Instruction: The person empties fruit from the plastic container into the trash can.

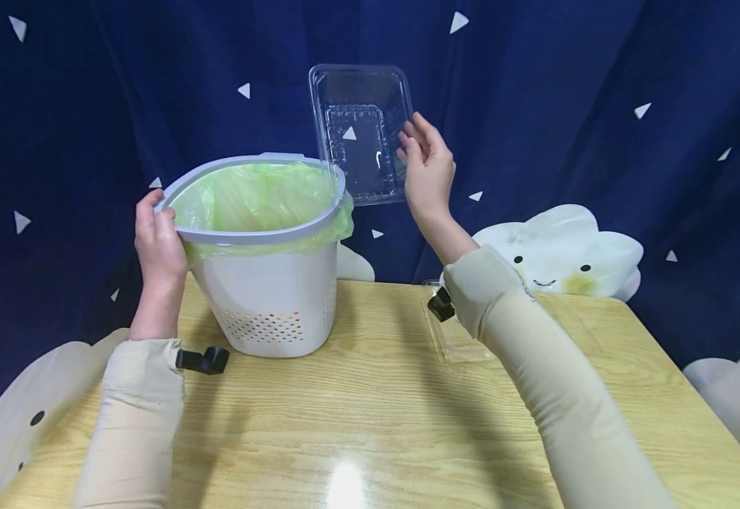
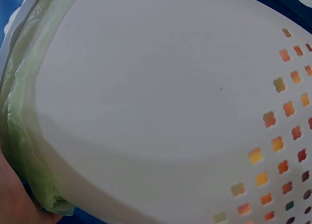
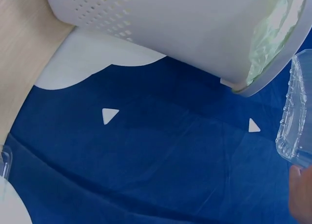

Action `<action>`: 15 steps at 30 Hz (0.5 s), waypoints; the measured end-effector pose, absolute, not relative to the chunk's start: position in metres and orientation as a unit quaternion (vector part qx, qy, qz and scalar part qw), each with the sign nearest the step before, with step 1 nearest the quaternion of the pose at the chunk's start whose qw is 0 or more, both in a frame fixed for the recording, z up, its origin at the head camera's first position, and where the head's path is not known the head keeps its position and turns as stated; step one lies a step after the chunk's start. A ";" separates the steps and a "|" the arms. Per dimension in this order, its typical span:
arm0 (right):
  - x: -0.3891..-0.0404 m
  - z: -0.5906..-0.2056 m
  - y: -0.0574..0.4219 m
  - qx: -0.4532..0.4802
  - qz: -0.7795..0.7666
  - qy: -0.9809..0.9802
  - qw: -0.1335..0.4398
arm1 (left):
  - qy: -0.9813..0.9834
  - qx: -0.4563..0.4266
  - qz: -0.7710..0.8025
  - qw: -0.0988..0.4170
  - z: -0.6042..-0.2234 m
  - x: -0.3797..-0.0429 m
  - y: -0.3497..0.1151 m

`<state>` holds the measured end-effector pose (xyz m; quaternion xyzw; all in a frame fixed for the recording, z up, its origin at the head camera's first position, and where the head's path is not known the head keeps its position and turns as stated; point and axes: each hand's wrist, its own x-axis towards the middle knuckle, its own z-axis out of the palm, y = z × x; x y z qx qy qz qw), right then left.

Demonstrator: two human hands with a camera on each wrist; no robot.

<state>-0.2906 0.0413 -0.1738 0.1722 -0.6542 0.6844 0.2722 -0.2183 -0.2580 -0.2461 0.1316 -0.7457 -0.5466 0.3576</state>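
My left hand (image 1: 160,244) grips the left side of the grey rim of a white trash bin (image 1: 268,283), which tilts on the table. A pale green bag (image 1: 249,198) lines the bin and folds over its rim. In the left wrist view the bin's pale wall (image 2: 146,87) fills most of the picture, and part of the left hand (image 2: 17,199) shows at the lower left. Up at the right, my right hand (image 1: 430,166) pinches the right edge of a clear plastic container (image 1: 360,88). The container overlaps the bin's right rim in the head view.
On the wooden table (image 1: 319,417), another clear plastic container (image 1: 455,343) lies at the right, partly hidden by the right sleeve. Behind the table hangs a dark blue curtain (image 1: 535,127) with white triangles and clouds. Orange and yellow show through the bin's holes (image 2: 278,143).
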 end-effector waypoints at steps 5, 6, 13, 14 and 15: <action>-0.291 -0.183 0.051 0.152 0.685 -0.661 0.266 | -0.748 0.127 -0.548 0.352 -0.246 -0.218 -0.258; -0.290 -0.185 0.053 0.146 0.684 -0.664 0.264 | -0.748 0.128 -0.548 0.351 -0.246 -0.218 -0.258; -0.306 -0.207 0.065 0.116 0.695 -0.663 0.254 | -0.744 0.134 -0.554 0.348 -0.246 -0.219 -0.259; -0.307 -0.210 0.066 0.113 0.696 -0.663 0.253 | -0.744 0.135 -0.555 0.347 -0.246 -0.219 -0.259; -0.307 -0.213 0.068 0.108 0.696 -0.665 0.251 | -0.744 0.135 -0.556 0.345 -0.246 -0.219 -0.259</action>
